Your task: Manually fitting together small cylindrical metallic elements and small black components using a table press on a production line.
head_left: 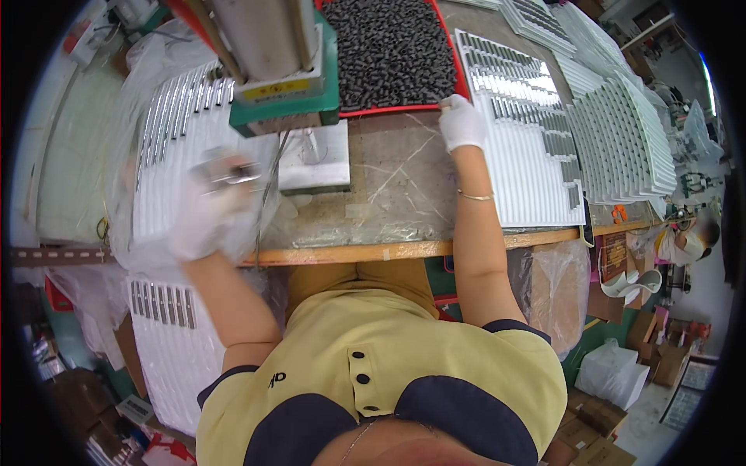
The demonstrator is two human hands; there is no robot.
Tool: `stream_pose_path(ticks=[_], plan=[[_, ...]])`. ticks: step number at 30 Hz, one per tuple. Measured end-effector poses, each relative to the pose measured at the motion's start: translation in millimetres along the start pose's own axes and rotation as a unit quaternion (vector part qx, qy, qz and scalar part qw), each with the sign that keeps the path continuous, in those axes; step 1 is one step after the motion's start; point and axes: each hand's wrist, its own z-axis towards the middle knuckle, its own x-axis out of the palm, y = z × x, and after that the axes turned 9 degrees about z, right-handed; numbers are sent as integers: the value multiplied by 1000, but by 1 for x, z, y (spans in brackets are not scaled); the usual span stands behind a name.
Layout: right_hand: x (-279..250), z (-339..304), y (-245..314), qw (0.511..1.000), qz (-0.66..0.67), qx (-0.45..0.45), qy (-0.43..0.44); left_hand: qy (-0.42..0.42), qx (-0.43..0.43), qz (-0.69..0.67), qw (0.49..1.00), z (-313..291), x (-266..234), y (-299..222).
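Note:
My left hand (208, 208), in a white glove and smeared by motion, is over the left side of the bench. A shiny metal piece (239, 174) shows at its fingers; the blur hides its exact shape. My right hand (463, 126), also gloved, is at the near right corner of a red tray (388, 110) filled with small black plastic pieces (388, 54). Its fingertips are drawn together, and whatever they pinch is hidden. Between my hands stands a press with a green head (284, 116) above a pale metal base plate (330, 172) bearing a small post (312, 146).
White ridged trays hold chrome tubes at left (167, 132) and tubes in rows at right (536, 155). Further right is a stack of ridged trays (625, 147). Clear plastic film (116, 194) hangs at the left. The bench has a wooden front edge (357, 253).

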Motion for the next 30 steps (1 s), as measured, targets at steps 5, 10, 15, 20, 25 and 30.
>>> stream_pose_path(ticks=[5,10,15,20,25,30], plan=[[-79,-84,45,906,383,61,169,48,-71,-33,996,9,115,-2],[-98,-123,40,937,268,-119,189,20,-36,-63,997,12,160,9],[-117,-130,23,966,81,-211,126,-8,100,12,995,16,193,16],[-137,-135,8,971,4,-190,148,-41,110,96,988,7,206,20],[-165,-100,-121,972,97,153,-148,63,-87,-134,985,5,203,22],[-179,-81,-200,931,-111,336,-96,65,-69,-145,985,7,203,31]])
